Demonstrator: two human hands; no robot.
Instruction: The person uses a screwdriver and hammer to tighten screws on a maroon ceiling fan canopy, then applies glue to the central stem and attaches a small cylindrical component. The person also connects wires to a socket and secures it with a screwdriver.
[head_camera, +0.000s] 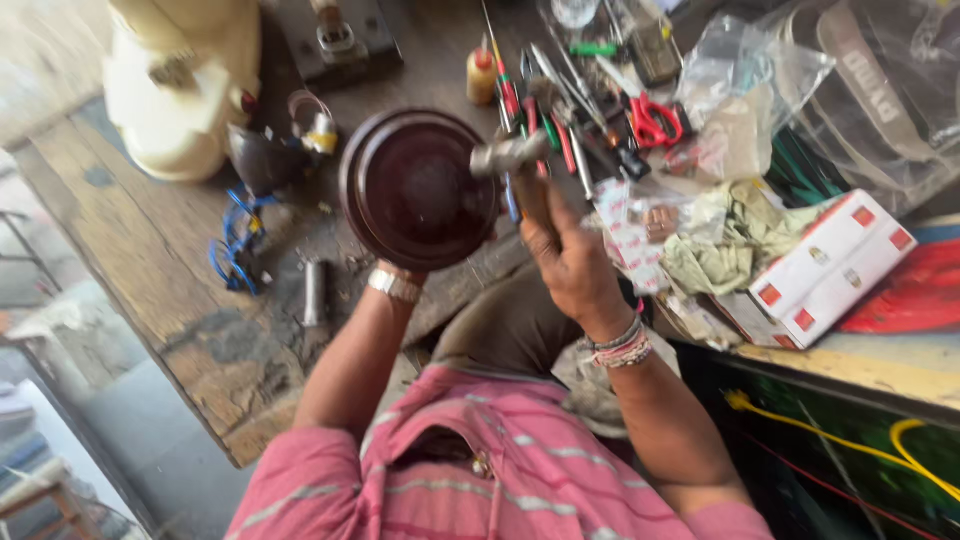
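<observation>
A dark maroon round metal cover (415, 190) is held up over the wooden workbench (150, 260). My left hand (398, 276), with a metal watch at the wrist, grips it from below and is mostly hidden behind it. My right hand (570, 262), with thread bands on the wrist, is closed around the handle of a hammer (512, 152). The hammer's steel head lies against the cover's upper right rim. I cannot tell whether it presses on the rim.
A cream appliance body (180, 80) stands at the back left, with blue wires (235, 250) and a small metal cylinder (315, 292) near it. Screwdrivers, red-handled scissors (655, 120), plastic bags, rags and a white box with red squares (835, 265) crowd the right.
</observation>
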